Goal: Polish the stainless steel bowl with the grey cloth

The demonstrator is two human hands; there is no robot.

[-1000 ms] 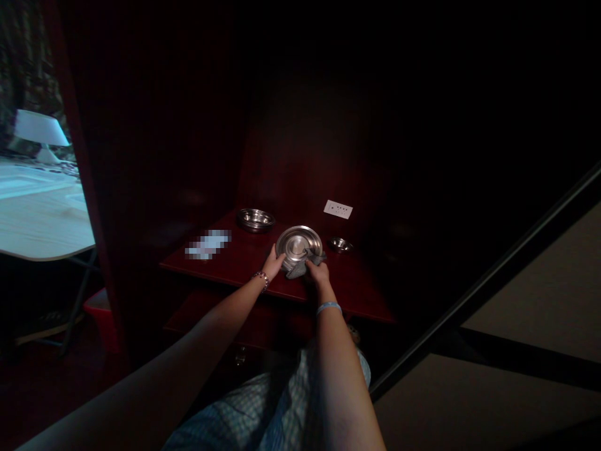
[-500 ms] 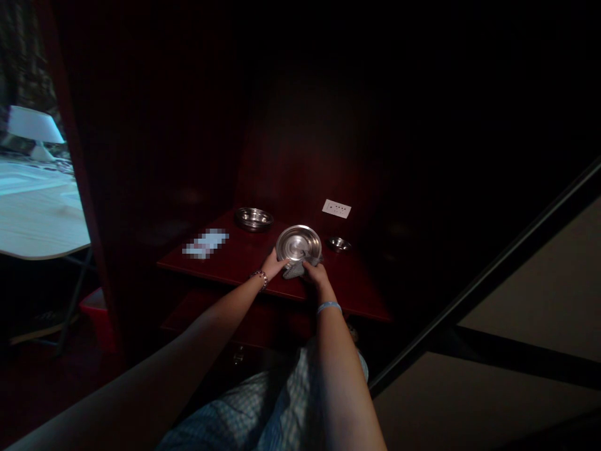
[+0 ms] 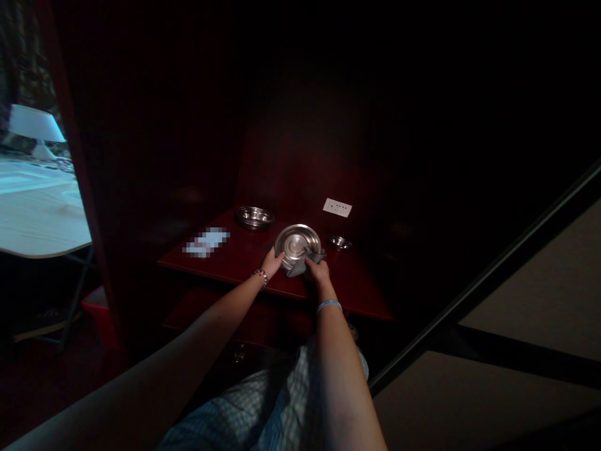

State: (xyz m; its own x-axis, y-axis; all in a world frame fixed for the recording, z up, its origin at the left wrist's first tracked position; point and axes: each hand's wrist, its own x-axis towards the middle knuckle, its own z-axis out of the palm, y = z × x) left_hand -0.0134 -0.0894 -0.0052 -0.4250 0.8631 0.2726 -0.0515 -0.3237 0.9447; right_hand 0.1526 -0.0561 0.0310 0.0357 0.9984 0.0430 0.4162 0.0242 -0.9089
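Note:
A shiny steel bowl point(image 3: 297, 240) is held up over the dark red desk, tilted so that its inside faces me. My left hand point(image 3: 272, 263) grips its lower left rim, thumb on the inner side. A grey cloth point(image 3: 297, 268) is in my right hand point(image 3: 318, 270), pressed against the bowl's lower right rim and partly inside it. Some of the right fingers are hidden behind the cloth. To the right of the bowl sits a small steel bowl point(image 3: 339, 243). Further back on the left stands a stack of steel bowls point(image 3: 254, 217).
The desk point(image 3: 220, 266) has a blurred-out white item point(image 3: 206, 242) on its left side. A white socket plate point(image 3: 337, 207) is on the back wall. At far left are a white lamp point(image 3: 36, 123) on a pale table point(image 3: 44, 219) and a red bin-like container point(image 3: 101, 316).
My right hand and the cloth have shifted slightly to the right along the bowl's rim. The left hand keeps its grip on the bowl, which has barely moved.

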